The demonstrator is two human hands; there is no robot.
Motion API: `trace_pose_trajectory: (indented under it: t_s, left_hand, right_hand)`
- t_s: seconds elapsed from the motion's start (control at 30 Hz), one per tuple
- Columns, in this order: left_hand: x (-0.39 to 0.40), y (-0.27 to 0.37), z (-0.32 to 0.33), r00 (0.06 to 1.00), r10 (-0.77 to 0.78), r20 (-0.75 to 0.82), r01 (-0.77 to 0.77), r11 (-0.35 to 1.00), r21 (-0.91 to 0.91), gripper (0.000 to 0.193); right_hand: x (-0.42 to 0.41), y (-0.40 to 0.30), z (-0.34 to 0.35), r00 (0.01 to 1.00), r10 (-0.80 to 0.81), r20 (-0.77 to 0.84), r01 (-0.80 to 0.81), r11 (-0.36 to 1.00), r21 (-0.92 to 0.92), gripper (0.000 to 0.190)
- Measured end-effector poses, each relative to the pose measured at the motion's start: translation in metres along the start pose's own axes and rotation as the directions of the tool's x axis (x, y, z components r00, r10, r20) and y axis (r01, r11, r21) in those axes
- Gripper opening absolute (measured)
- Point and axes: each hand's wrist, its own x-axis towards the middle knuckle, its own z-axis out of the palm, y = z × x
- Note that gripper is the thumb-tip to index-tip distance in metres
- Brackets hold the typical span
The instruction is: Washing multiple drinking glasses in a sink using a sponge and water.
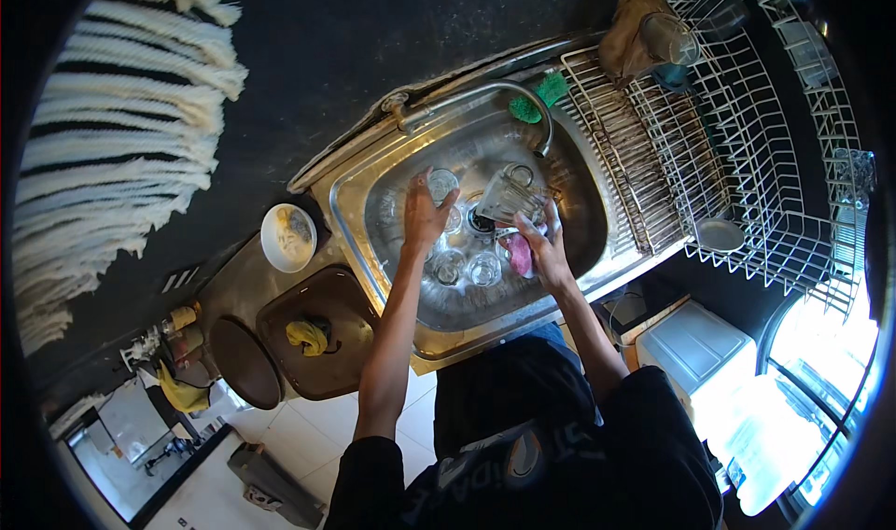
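Note:
My left hand (pixel 425 211) is over the left part of the stainless steel sink (pixel 381 215), its fingers around or against a clear glass (pixel 444 186); how firmly it grips cannot be told. In my right hand (pixel 549 250) are a clear glass mug (pixel 507 197), tilted, and a pink sponge or cloth (pixel 519 253) below it. Several small glasses stand on the sink floor between my forearms, among them one glass (pixel 484 269) near the front and another (pixel 448 267) beside it. The curved faucet (pixel 483 92) reaches over the basin from the back.
Green scouring pads (pixel 539 99) lie at the back rim. To the right is a wire dish rack (pixel 756 131) with glassware. To the left are a white bowl (pixel 288 237) with residue, a brown tray (pixel 329 369) bearing a yellow cloth (pixel 306 337), and a round brown tray (pixel 245 362).

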Motion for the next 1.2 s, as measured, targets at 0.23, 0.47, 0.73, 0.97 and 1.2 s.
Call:
trace_pose_trajectory:
  t_s: [0.23,0.47,0.73,0.97,1.2]
  left_hand:
    - [-0.084,0.107,-0.046,0.964,-0.208,0.168,0.192,0.102,-0.976,0.064]
    - [-0.092,0.119,-0.088,0.974,-0.198,-0.114,-0.118,-0.008,-0.993,0.066]
    - [-0.123,0.108,-0.137,0.994,0.100,0.037,-0.002,0.366,-0.931,0.076]
    - [-0.130,0.117,-0.170,0.981,0.053,-0.185,-0.178,0.612,-0.771,0.070]
    - [-0.128,0.130,-0.187,0.904,-0.171,-0.391,-0.155,0.722,-0.675,0.046]
  right_hand:
    - [-0.035,-0.010,0.048,0.994,0.028,0.106,-0.020,0.997,-0.073,0.057]
    - [-0.053,-0.052,0.060,0.968,-0.109,0.225,0.193,0.897,-0.398,0.034]
    - [-0.059,-0.108,0.112,0.862,-0.345,0.372,0.465,0.831,-0.306,0.015]
    - [-0.074,-0.132,0.120,0.661,0.086,0.745,0.557,0.610,-0.564,0.030]
    - [-0.088,-0.123,0.128,0.632,0.234,0.739,0.504,0.599,-0.622,0.041]
